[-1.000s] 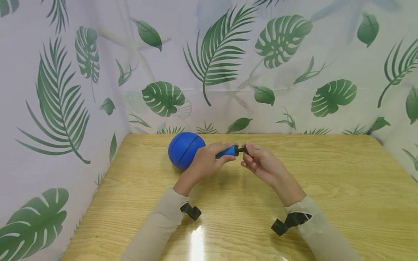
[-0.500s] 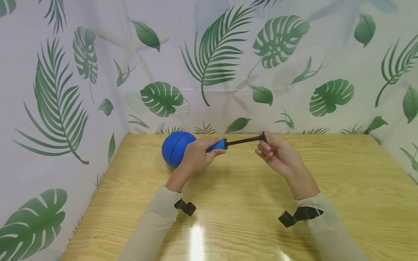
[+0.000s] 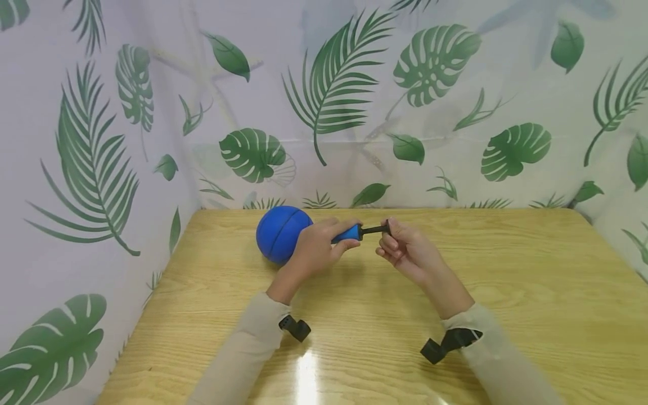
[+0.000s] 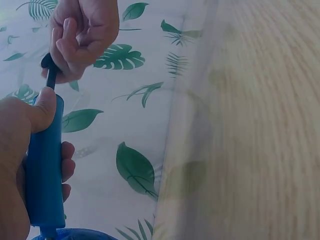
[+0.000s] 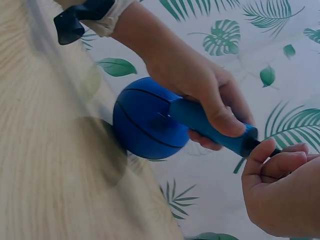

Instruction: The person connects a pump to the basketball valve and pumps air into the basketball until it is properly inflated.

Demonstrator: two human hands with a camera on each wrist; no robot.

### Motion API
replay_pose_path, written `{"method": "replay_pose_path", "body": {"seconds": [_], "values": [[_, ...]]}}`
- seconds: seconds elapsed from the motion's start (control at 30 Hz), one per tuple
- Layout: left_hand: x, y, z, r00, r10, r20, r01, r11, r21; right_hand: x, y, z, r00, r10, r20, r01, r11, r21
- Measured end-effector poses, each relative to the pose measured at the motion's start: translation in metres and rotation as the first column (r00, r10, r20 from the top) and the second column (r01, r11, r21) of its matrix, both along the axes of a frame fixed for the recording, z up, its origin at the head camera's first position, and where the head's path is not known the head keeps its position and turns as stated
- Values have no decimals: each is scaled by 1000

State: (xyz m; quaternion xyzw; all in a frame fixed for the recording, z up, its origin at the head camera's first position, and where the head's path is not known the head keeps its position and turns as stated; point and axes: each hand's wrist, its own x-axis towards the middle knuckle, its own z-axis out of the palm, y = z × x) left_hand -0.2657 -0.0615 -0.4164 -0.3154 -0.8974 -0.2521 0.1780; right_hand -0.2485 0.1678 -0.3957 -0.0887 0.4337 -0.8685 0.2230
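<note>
My left hand (image 3: 316, 244) grips the blue barrel of a small hand pump (image 4: 46, 165), fingers and thumb wrapped round it. The pump's inner end meets a blue ball (image 3: 280, 233) with black seam lines, which sits on the table at the left; in the right wrist view the ball (image 5: 145, 120) shows right at the barrel's end. With curled fingers my right hand (image 3: 412, 253) holds the black handle at the end of the pump's rod (image 3: 374, 229). A short length of that rod shows between barrel and handle.
The wooden table (image 3: 531, 292) runs back to a white cloth backdrop (image 3: 354, 112) printed with green leaves. Black wrist cameras sit at both cuffs, the left camera (image 3: 295, 328) and the right camera (image 3: 445, 344).
My right hand drew the pump's handle out to the right half a second ago, then moved back left, so the rod is mostly in again. The ball and left hand shifted slightly left, then back.
</note>
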Motion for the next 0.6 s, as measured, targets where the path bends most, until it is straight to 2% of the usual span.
{"method": "replay_pose_path", "body": {"seconds": [0.07, 0.27, 0.6], "values": [[1, 3, -1, 1000, -10, -9, 10, 1000, -7, 1, -4, -3, 1000, 1, 14, -2, 1000, 20], [4, 6, -1, 999, -31, 27, 31, 1000, -5, 2, -10, -8, 999, 22, 23, -23, 998, 56], [5, 4, 4, 993, -44, 110, 43, 999, 14, 3, -7, 3, 998, -1, 61, -8, 991, 133]]}}
